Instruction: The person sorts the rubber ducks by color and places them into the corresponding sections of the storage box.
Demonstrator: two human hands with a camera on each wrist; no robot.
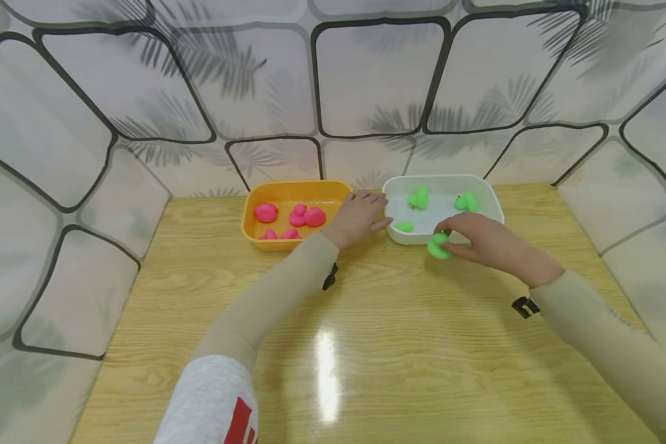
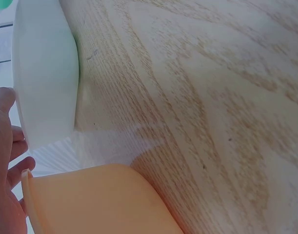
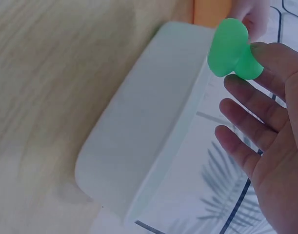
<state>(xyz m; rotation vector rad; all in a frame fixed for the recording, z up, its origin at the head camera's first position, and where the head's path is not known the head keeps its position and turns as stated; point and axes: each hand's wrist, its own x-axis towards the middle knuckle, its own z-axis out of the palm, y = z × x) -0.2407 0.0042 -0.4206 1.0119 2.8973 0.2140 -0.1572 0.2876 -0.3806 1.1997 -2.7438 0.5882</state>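
Note:
My right hand (image 1: pixel 488 243) pinches a green rubber duck (image 1: pixel 439 245) between thumb and fingers at the front rim of the white tub (image 1: pixel 445 179). In the right wrist view the same green duck (image 3: pixel 230 48) shows above that rim, with the other fingers spread loosely. Inside the white tub lie several green ducks (image 1: pixel 419 198). My left hand (image 1: pixel 357 217) reaches across the gap between the two tubs, palm down and fingers extended. Its thumb is right at the white tub's rim, and other fingers lie over the edge of the orange tub (image 2: pixel 109 200).
Several pink rubber ducks (image 1: pixel 313 216) lie in the orange tub, which stands left of the white one. Both tubs sit at the back of a wooden table (image 1: pixel 366 345). A patterned curtain-like backdrop (image 1: pixel 377 80) rises behind and along both sides.

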